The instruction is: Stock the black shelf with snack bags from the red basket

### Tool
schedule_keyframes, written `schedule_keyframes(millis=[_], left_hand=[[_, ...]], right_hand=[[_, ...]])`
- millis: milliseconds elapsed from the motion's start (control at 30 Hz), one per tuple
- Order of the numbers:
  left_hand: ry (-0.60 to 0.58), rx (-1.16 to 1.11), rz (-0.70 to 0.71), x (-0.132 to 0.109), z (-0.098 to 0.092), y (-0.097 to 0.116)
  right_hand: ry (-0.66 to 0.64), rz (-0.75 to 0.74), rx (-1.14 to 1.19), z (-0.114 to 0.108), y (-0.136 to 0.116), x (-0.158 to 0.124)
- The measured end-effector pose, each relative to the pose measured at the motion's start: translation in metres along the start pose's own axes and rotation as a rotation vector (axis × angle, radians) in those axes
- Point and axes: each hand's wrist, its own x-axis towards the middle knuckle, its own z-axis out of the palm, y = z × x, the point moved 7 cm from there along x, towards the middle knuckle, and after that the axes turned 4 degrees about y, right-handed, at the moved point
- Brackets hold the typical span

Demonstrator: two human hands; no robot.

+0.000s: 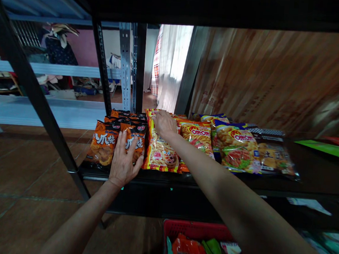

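Note:
My left hand (124, 160) lies flat with fingers spread on the front of the orange and black snack bags (104, 142) at the left end of the black shelf (315, 183). My right hand (164, 123) reaches farther in and rests on the top of a yellow and red striped snack bag (159, 154), fingers curled over its upper edge. To the right of it lie orange bags (198, 136), then blue and green bags (235, 148), then a dark bag (276, 158).
A red basket (196, 229) with red and green packets stands on the floor below the shelf. Black shelf posts (36, 91) rise at left. Wood panelling backs the shelf; a green packet (330, 149) lies at far right. Grey racks and a curtain stand behind.

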Motion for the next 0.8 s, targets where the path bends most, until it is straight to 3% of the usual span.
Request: schedule_keyframes(millis=[367,800], left_hand=[[0.001,0.013,0.015,-0.0018,-0.0013,-0.0005],[-0.032,0.071,0.08,-0.002,0.0011,0.0051]], right_hand=[[0.031,-0.024,-0.073,-0.0064,0.0004,-0.0103],[-0.026,-0.007,-0.061,-0.0039,0.002,-0.0088]])
